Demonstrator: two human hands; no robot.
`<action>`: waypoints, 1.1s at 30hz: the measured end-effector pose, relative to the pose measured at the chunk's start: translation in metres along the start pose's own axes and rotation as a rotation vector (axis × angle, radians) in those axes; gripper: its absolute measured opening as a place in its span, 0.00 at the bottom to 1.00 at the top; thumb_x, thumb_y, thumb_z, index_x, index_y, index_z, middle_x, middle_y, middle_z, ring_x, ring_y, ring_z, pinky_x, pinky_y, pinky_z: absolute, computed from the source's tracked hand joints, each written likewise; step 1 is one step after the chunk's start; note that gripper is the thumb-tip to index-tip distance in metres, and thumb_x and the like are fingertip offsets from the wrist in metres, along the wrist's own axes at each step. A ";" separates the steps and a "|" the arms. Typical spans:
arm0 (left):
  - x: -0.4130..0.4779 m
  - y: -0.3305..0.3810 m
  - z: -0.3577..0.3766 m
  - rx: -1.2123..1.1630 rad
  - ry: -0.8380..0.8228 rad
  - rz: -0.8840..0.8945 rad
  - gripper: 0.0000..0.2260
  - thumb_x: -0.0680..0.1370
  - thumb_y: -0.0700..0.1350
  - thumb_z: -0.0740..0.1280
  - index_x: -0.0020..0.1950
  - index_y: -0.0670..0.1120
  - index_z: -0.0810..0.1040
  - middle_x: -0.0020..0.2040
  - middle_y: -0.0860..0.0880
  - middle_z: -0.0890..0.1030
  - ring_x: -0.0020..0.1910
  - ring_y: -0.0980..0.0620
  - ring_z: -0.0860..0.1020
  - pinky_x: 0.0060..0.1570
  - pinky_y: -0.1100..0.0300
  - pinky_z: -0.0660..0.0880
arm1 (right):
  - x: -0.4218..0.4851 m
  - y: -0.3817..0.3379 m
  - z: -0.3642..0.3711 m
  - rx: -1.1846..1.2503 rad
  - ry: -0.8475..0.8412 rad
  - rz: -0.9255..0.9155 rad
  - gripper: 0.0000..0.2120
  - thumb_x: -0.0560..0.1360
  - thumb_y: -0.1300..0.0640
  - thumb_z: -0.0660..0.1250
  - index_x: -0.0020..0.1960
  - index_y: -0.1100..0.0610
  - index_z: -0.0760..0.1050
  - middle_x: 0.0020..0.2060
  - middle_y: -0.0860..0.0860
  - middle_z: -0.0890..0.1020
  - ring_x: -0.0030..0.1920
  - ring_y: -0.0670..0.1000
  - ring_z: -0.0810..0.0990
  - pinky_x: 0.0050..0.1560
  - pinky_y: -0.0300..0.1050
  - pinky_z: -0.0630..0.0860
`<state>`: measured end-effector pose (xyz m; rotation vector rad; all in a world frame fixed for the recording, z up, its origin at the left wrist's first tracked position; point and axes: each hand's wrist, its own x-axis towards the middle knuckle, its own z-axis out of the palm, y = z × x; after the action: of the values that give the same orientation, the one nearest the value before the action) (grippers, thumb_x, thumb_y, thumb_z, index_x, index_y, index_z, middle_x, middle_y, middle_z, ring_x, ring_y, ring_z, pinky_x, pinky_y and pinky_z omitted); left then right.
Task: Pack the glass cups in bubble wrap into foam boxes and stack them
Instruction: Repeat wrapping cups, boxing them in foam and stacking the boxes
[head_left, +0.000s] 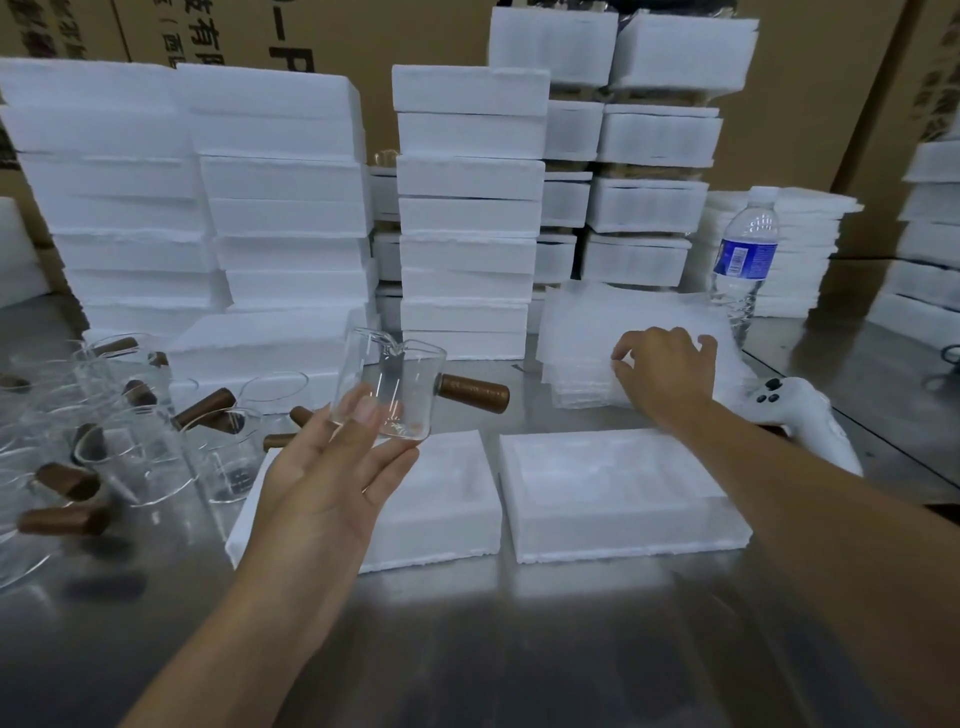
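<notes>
My left hand (332, 467) holds a clear glass cup (389, 384) from below, thumb against its side; the cup's brown wooden handle (472, 392) sticks out to the right. It hovers above the back edge of the left foam box half (441, 499). A second open foam box half (618, 493) lies beside it on the right. My right hand (660, 369) pinches the front edge of a stack of bubble wrap sheets (597, 322) behind that box. Several more glass cups with wooden handles (130, 441) lie at the left.
Tall stacks of white foam boxes (467, 208) fill the back of the steel table (467, 623). A water bottle (745, 260) stands at the back right by thin foam sheets (800, 249). A white controller (805, 421) lies under my right forearm. Cardboard cartons stand behind.
</notes>
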<state>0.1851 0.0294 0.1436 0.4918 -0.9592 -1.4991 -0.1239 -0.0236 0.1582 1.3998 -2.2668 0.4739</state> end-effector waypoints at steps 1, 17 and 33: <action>0.000 0.000 0.000 -0.003 0.002 -0.008 0.17 0.67 0.47 0.68 0.55 0.46 0.78 0.45 0.49 0.84 0.57 0.40 0.80 0.55 0.55 0.78 | -0.001 0.000 0.000 -0.008 0.013 0.003 0.09 0.78 0.55 0.61 0.52 0.49 0.79 0.49 0.51 0.81 0.55 0.54 0.74 0.67 0.55 0.57; -0.005 0.024 0.002 -0.267 -0.044 -0.146 0.22 0.71 0.53 0.65 0.60 0.42 0.76 0.56 0.43 0.82 0.56 0.44 0.81 0.45 0.56 0.81 | -0.074 -0.065 -0.099 0.736 -0.202 -0.526 0.04 0.80 0.59 0.57 0.48 0.52 0.68 0.51 0.51 0.79 0.53 0.51 0.75 0.52 0.39 0.69; -0.009 0.035 -0.001 -0.351 -0.018 -0.103 0.21 0.73 0.54 0.64 0.61 0.42 0.74 0.54 0.44 0.82 0.56 0.47 0.81 0.51 0.55 0.80 | -0.166 -0.068 -0.078 0.800 -0.084 -0.554 0.13 0.75 0.38 0.55 0.56 0.40 0.69 0.52 0.30 0.72 0.55 0.31 0.67 0.58 0.27 0.59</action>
<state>0.2088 0.0397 0.1684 0.2769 -0.6713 -1.7242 0.0171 0.1112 0.1414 2.3540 -1.6581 1.2098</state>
